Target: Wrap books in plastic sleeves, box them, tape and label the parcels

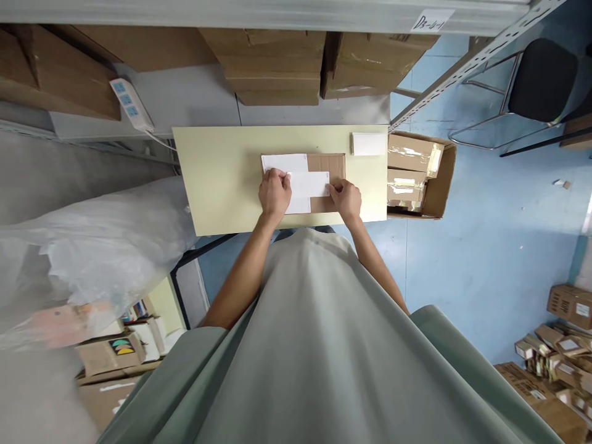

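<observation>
A flat brown cardboard piece (326, 161) lies on the pale yellow table (222, 179), with a white sheet (284, 161) covering its left part. Across the middle of both is a smaller white paper slip (309, 184). My left hand (276, 192) pinches the slip's left end, its fingers closed. At the other end my right hand (346, 198) has thumb and fingertips together on the slip's right edge, over the cardboard. The fingers partly cover both ends of the slip.
A white stack of slips (369, 143) lies at the table's back right corner. Right of the table stands an open carton (441, 185) holding smaller boxes. A power strip (132, 105) and cartons (277, 68) sit behind. Plastic wrap (115, 228) bulges at left.
</observation>
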`<state>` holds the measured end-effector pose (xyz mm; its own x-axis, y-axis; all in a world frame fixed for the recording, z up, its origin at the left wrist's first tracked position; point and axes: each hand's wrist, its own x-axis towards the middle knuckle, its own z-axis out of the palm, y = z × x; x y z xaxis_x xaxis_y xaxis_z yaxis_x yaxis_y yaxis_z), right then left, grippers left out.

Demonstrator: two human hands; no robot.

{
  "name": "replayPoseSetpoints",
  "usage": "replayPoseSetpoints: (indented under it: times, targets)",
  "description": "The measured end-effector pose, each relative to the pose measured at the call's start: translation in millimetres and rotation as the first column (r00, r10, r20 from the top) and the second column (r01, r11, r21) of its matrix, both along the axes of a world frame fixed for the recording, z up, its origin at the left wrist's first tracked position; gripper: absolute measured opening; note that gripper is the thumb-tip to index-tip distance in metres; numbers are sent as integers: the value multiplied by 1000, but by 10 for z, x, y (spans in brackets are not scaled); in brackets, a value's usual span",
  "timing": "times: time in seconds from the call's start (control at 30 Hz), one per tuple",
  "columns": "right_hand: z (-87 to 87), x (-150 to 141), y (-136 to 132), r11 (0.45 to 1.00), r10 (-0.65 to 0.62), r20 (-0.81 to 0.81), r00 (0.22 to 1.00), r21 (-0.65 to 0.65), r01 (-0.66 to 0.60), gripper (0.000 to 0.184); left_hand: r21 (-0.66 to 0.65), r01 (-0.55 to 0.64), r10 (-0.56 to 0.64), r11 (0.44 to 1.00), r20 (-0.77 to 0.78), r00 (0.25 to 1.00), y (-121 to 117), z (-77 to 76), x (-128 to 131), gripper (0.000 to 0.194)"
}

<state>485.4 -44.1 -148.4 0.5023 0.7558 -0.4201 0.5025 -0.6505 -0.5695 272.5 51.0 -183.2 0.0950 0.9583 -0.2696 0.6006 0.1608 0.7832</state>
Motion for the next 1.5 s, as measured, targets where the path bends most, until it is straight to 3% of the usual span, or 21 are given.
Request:
replayPoseSetpoints:
  times: [0.13, 0.2, 0.27, 0.4, 0.47, 0.63, 0.87, 1.0, 1.17, 1.27, 1.43, 1.5]
  targets:
    - [38, 74, -54, 998, 57, -1, 998, 20, -57, 20, -4, 16, -16, 1000, -60, 998, -30, 160, -42, 14]
    - [79, 42, -113, 990, 122, 32, 992, 73, -124, 18, 6, 85, -85, 996, -78, 993, -81, 293, -65, 17]
    - [128, -28, -175, 964, 219, 91, 971, 133, -230, 28, 73, 220, -214, 973, -83, 973, -180, 438, -79, 26]
    - [183, -218, -206, 848, 479, 180, 859, 158, -506, 60, 146, 504, -490, 851, -121, 863, -415, 621, -49, 52]
    - [165, -308, -162, 792, 574, 189, 797, 122, -599, 67, 114, 548, -532, 829, -142, 835, -469, 613, -18, 59]
    - [48, -447, -30, 732, 656, 191, 730, 71, -677, 70, 73, 464, -449, 883, -163, 879, -415, 449, 17, 69]
    - [16, -397, -125, 760, 626, 245, 740, 23, -650, 77, 43, 528, -496, 848, -287, 820, -390, 413, -66, 79]
    - [45, -195, -265, 800, 572, 260, 778, 34, -599, 78, 50, 537, -501, 842, -295, 814, -378, 443, -157, 76]
    - [77, -76, -336, 799, 573, 244, 782, 48, -600, 76, 49, 532, -498, 845, -289, 817, -371, 439, -171, 77]
    - [93, -201, -293, 748, 639, 220, 737, 44, -662, 75, 51, 528, -494, 848, -284, 822, -371, 414, -156, 76]
    - [63, -531, -143, 572, 793, 205, 573, 73, -817, 78, 67, 541, -504, 838, -284, 816, -348, 359, -195, 70]
    - [11, -594, -63, 537, 812, 215, 543, 92, -839, 83, 71, 563, -522, 823, -293, 801, -332, 343, -228, 70]
